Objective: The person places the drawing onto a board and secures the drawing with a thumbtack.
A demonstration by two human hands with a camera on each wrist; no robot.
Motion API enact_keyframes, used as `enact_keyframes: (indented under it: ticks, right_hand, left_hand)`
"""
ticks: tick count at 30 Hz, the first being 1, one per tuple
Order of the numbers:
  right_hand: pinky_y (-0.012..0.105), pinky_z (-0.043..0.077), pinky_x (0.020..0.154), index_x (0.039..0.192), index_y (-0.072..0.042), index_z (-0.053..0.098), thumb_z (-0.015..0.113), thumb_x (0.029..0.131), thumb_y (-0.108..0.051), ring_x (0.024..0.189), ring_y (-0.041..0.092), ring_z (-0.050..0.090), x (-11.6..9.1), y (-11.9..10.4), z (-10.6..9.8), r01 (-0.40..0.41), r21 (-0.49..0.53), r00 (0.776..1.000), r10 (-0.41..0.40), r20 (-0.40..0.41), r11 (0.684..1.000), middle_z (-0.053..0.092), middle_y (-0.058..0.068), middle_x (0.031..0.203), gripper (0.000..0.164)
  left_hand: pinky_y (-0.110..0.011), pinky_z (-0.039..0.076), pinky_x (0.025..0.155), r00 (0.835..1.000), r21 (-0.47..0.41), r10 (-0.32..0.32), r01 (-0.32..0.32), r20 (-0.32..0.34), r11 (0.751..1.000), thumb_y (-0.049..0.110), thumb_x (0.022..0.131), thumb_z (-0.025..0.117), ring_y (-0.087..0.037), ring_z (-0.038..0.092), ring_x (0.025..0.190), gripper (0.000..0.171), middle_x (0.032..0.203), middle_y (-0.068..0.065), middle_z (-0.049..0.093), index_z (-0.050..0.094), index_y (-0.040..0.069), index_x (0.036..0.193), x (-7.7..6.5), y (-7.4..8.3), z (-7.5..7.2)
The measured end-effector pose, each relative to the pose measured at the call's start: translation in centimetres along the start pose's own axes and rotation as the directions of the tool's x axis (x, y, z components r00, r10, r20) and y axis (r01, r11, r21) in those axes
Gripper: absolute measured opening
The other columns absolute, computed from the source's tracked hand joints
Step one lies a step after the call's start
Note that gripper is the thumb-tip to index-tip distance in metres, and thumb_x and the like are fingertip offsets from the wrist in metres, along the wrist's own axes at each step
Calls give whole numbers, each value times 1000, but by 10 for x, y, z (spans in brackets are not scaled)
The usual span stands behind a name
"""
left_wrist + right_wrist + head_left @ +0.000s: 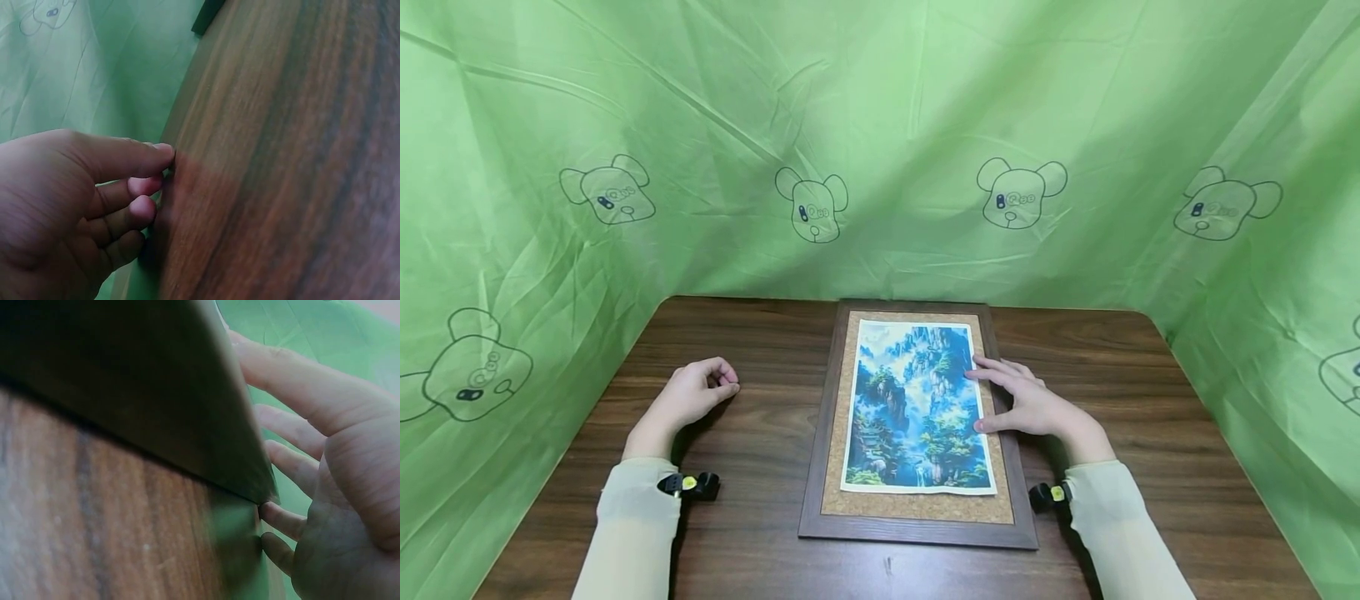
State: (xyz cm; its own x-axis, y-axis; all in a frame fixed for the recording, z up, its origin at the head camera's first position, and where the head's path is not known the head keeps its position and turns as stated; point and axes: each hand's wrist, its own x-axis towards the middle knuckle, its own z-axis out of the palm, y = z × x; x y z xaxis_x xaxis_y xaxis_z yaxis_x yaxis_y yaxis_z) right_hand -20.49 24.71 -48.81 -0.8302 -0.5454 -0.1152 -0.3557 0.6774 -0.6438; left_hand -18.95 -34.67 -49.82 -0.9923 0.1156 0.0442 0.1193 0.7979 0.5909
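A landscape print (917,408) in blues and greens, with white margins, lies on the cork board (917,507) inside a dark brown wooden frame (917,531). My right hand (1033,404) is at the print's right side, fingers spread and fingertips touching its edge. In the right wrist view the frame's side (125,381) looms dark and blurred beside the hand (356,462). Left of the frame, my left hand (692,396) rests on the table, fingers loosely curled. Nothing shows between its thumb and fingers in the left wrist view, where the hand (62,194) sits low left.
The wooden table (760,467) has a dark brown grain. Green cloth (910,108) printed with bear heads hangs behind it and along both sides. The frame's far edge lies close to the back cloth. Small black wrist cameras (703,487) sit at both cuffs.
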Motion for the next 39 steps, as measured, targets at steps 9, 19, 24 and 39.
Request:
enact_keyframes:
  ticks: [9, 19, 24, 39]
  right_hand:
    - [92, 6, 113, 164, -18, 53, 90, 90, -49, 163, 54, 8, 0, 1, 1, 5, 3, 1000, -5, -3, 1000, 24, 9, 181, 88]
    - [92, 6, 114, 164, -19, 53, 90, 90, -50, 164, 52, 7, 0, 2, 0, 4, 0, 1000, -4, -1, 1000, 24, 8, 181, 88]
    - [92, 5, 113, 164, -19, 53, 90, 90, -49, 164, 52, 7, 0, 2, 0, 2, 5, 1000, -2, 0, 1000, 24, 8, 181, 88]
    - [92, 5, 113, 163, -18, 53, 91, 90, -47, 163, 55, 6, -2, 0, 0, 6, 7, 1000, -6, -6, 1000, 25, 10, 181, 87]
  left_hand:
    - [-39, 48, 76, 998, -2, 34, -35, -60, 999, 16, 105, 76, -19, 62, 81, 6, 93, -1, 72, 71, 15, 103, 1, 8, -1]
    - [-28, 50, 66, 983, -27, 74, -80, -166, 996, 16, 102, 79, -12, 65, 73, 5, 91, 0, 75, 74, 15, 103, 5, 20, 4]
    - [-29, 49, 61, 985, -52, 54, -63, -163, 997, 14, 97, 82, -13, 64, 66, 11, 84, 2, 72, 72, 17, 99, 7, 25, 7]
    - [-29, 49, 60, 984, -61, 85, -96, -154, 994, 13, 97, 82, -15, 64, 62, 9, 73, 5, 69, 73, 17, 97, 10, 36, 16]
